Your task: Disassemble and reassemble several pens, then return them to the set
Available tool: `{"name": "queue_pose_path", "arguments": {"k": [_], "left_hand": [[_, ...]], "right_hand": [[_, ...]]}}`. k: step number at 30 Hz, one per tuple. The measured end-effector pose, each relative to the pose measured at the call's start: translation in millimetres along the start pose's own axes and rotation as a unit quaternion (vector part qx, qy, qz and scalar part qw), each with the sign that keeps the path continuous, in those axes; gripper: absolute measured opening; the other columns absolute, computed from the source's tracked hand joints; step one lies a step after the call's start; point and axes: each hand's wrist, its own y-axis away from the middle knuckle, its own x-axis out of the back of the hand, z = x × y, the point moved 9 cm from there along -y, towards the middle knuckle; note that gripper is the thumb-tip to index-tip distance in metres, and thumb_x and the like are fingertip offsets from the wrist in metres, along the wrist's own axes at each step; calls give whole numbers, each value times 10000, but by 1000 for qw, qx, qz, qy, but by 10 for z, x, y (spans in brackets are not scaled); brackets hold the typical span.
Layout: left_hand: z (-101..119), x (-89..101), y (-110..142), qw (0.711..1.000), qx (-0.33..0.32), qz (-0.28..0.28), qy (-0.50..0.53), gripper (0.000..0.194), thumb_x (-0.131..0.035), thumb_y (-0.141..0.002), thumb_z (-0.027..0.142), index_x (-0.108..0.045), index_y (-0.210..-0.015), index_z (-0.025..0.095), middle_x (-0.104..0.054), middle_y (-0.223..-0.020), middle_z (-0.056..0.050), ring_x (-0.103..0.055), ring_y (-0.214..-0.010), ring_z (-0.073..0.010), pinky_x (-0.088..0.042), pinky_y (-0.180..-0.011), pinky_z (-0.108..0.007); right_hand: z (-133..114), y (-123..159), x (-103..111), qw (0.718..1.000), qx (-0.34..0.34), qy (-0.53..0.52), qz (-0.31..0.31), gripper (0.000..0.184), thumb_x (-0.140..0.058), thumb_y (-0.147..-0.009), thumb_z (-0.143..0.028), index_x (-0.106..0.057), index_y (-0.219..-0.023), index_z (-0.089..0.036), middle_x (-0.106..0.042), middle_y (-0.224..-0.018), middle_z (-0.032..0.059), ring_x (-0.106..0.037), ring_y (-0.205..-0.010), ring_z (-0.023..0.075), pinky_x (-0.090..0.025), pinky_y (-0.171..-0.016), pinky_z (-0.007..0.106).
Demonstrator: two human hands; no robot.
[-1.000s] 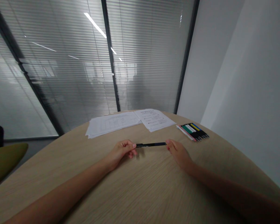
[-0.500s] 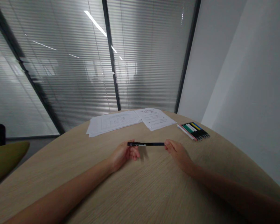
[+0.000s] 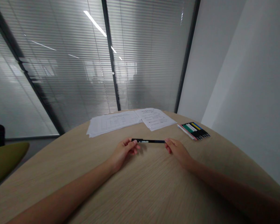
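A black pen (image 3: 151, 141) with a pale label stretches level between my two hands, just above the wooden table (image 3: 149, 186). My left hand (image 3: 124, 151) pinches its clip end between thumb and fingers. At the other end, my right hand (image 3: 178, 151) has its fingers closed round the tip, which they hide. To the right of my right hand, several pens (image 3: 193, 130) with black, green, white, yellow and blue parts lie side by side in a row.
Printed sheets lie at the far side of the table: a stack of paper (image 3: 114, 123) on the left and another sheet (image 3: 155, 119) overlapping it. A green chair (image 3: 8, 158) stands at the left. Behind are a glass partition with blinds (image 3: 144, 62) and a white wall (image 3: 254, 77).
My left thumb has come down onto the pen, where the hand was more open under it before. The pen has risen slightly in view and shifted a little to the right.
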Motion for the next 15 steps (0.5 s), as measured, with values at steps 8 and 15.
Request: {"name": "queue_pose_path", "arguments": {"k": [8, 15], "left_hand": [[-10, -23, 13, 1000, 20, -14, 4, 221, -576, -679, 313, -481, -576, 142, -530, -482, 26, -440, -404, -65, -319, -417, -183], [-55, -27, 8, 998, 50, -42, 4, 263, -496, -678, 315, -427, -478, 159, -453, -363, 34, -368, -318, -67, -252, -347, -182]], "right_hand": [[-36, -4, -89, 998, 7, -34, -49, 287, -386, -748, -387, -497, -595, -172, -483, -539, -8, -446, -492, 109, -346, -488, 233], [-53, 0, -86, 997, 1, -67, -44, 163, -475, -708, -312, -551, -689, -169, -530, -601, -15, -464, -510, 96, -363, -499, 221]]}}
